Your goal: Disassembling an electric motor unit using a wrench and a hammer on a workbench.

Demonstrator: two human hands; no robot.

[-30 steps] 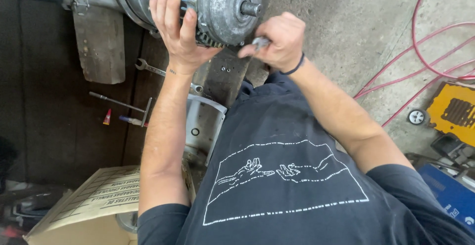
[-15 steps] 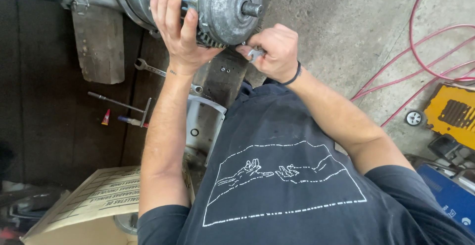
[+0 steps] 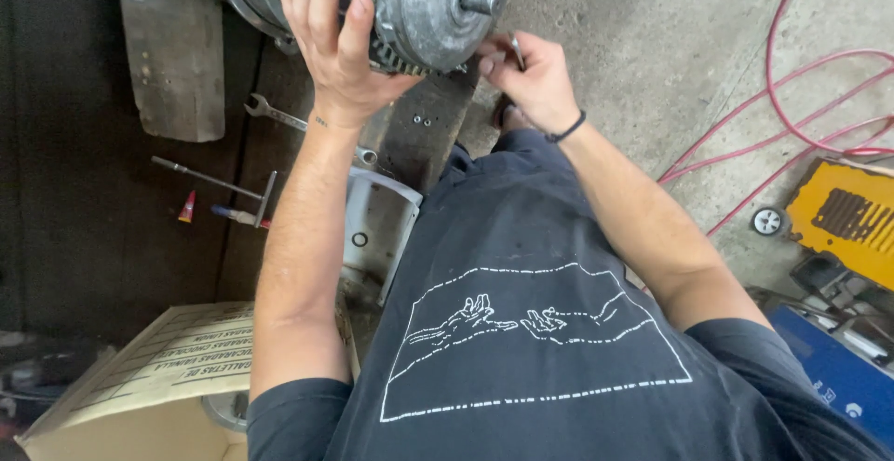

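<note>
The grey, round cast-metal motor housing (image 3: 410, 5) with its stub shaft lies on its side at the top of the view, on dark wooden planks (image 3: 177, 61) laid over the concrete floor (image 3: 633, 42). The left hand (image 3: 331, 37) is spread flat over the housing's ribbed side, fingers wrapped over the top, gripping it to steady it. The right hand (image 3: 531, 79) is clenched around a small slim metal tool (image 3: 515, 48), only the tip of which shows; its kind cannot be told. That tip sits just beside the lower right edge of the end cover, close under the shaft.

As for progress, the end cover appears seated on the housing, and two small screws or washers (image 3: 421, 120) lie loose on the plank just below it, so fastening work at the rim looks partway through rather than finished. Whether fasteners are going in or coming out cannot be judged from this view.

Other gear lies about: a silver open-ended spanner (image 3: 307, 126) under the left wrist, a thin steel T-handled rod (image 3: 219, 182), a small red-tipped tube (image 3: 188, 208), a pale grey sheet-metal bracket (image 3: 377, 228) near the knees, a printed cardboard box (image 3: 140, 368) at lower left, red hoses (image 3: 792, 98) looping on the right, and a yellow machine (image 3: 847, 210) beyond them.
</note>
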